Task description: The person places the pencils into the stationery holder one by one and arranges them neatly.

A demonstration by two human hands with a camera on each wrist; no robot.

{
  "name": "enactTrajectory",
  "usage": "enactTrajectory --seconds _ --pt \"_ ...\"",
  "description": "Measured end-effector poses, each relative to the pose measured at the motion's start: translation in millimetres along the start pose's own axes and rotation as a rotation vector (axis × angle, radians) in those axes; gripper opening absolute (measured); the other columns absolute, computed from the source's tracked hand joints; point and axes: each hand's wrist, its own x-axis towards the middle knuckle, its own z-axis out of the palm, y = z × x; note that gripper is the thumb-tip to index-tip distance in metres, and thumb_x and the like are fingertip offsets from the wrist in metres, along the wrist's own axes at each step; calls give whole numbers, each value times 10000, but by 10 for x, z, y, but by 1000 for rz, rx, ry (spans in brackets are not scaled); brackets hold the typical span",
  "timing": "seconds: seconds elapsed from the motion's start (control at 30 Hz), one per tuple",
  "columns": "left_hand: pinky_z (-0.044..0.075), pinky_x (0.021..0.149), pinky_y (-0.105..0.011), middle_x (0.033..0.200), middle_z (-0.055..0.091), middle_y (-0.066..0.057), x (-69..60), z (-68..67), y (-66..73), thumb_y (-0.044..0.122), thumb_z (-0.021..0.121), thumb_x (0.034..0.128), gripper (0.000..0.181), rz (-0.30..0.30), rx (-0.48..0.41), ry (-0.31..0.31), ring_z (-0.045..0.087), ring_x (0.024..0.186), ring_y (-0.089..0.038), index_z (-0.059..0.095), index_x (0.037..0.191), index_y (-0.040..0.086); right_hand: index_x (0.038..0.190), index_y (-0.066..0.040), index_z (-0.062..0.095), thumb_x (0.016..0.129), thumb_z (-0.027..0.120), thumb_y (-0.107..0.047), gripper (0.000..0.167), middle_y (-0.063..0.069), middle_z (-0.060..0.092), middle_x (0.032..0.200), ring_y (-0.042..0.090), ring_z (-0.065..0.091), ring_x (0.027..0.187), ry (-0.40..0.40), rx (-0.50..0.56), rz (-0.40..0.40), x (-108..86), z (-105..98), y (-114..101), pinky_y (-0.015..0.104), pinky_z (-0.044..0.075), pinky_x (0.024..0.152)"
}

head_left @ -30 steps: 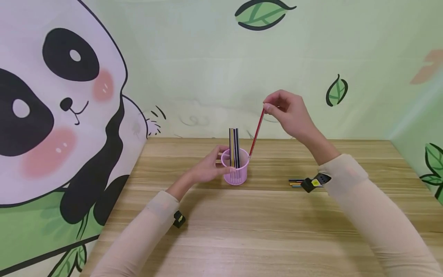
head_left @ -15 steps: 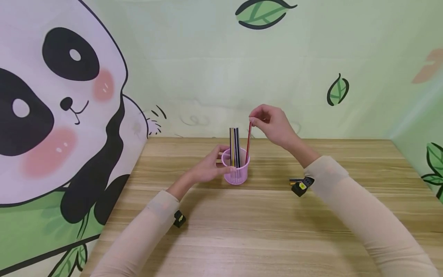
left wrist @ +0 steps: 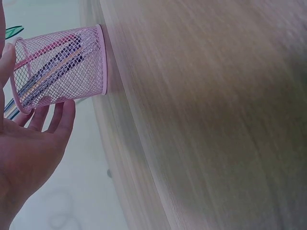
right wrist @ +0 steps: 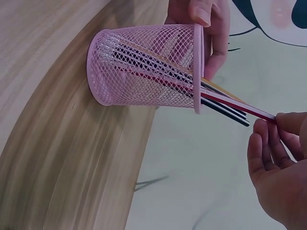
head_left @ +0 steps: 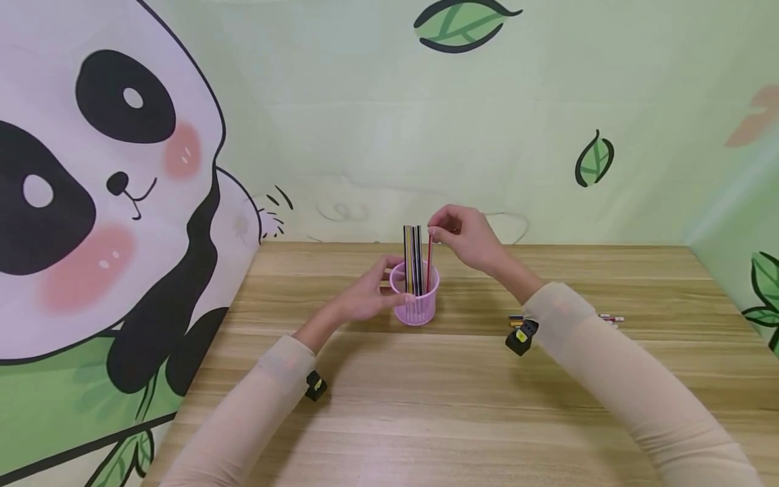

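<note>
With my right hand (head_left: 465, 235) I pinch the red pencil (head_left: 429, 258) at its top; its lower part is inside the cup (head_left: 428, 310), right of other pencils (head_left: 416, 260). My left hand (head_left: 364, 296) grips the cup from the left.

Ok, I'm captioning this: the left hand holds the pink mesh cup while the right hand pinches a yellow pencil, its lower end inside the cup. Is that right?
Almost: the pencil the right hand pinches is red, not yellow, as the right wrist view shows. The left hand holds the pink mesh cup, with the pencil's lower end inside.
</note>
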Motion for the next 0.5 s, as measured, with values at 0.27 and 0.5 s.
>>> enactTrajectory --seconds 0.27,0.5 --pt "507 1146 -415 1522 455 -133 -7 2 -6 177 803 959 735 -5 2 1 514 1395 -336 353 1530 64 1090 37 679 1023 692 -54 114 172 718 964 290 686 874 -2 7 24 -1 72 86 256 587 763" --pt "502 1151 -410 1529 451 -140 -10 7 5 170 799 961 731 -11 -12 4 509 1402 -337 353 1529 55 1116 21 673 1014 702 -69 139 135 714 987 292 682 901 -59 -51 55 -75 93 199 298 590 778"
